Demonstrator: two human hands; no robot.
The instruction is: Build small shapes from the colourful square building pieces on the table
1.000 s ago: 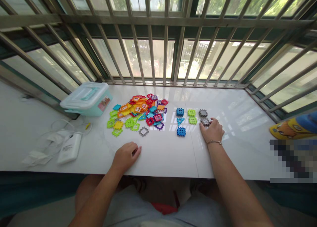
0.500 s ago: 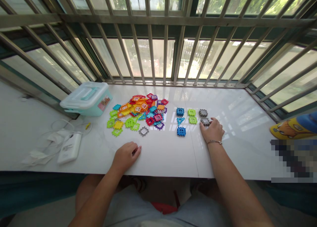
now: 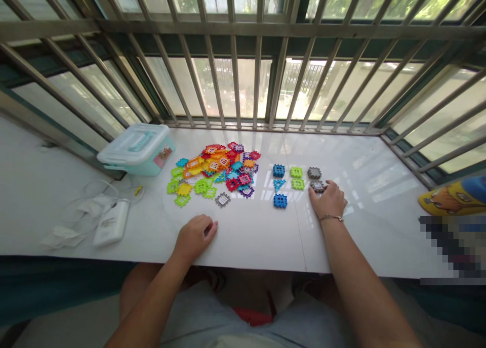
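Observation:
My right hand [image 3: 329, 200] has its fingers around the near grey building tile [image 3: 317, 186], which lies on the table just in front of another grey tile [image 3: 314, 173]. Left of these sit green tiles [image 3: 297, 183], then blue square tiles [image 3: 280, 201] with a blue triangular piece [image 3: 279, 185] between them. My left hand [image 3: 197, 235] rests on the table with its fingers curled in; whatever may be inside is hidden. Nearest to it lies a single grey tile [image 3: 223, 200], at the front of a mixed pile of colourful tiles [image 3: 214, 164].
A pale turquoise lidded box [image 3: 138, 150] stands at the back left. Before it lie a white power bank [image 3: 111, 224] and white cables [image 3: 89, 206]. A yellow and blue object [image 3: 451, 199] is at the right edge. Metal bars [image 3: 258, 85] close off the table's back.
The whole view has shifted slightly. Both hands stay in about the same places on the table, and the tiles keep their arrangement.

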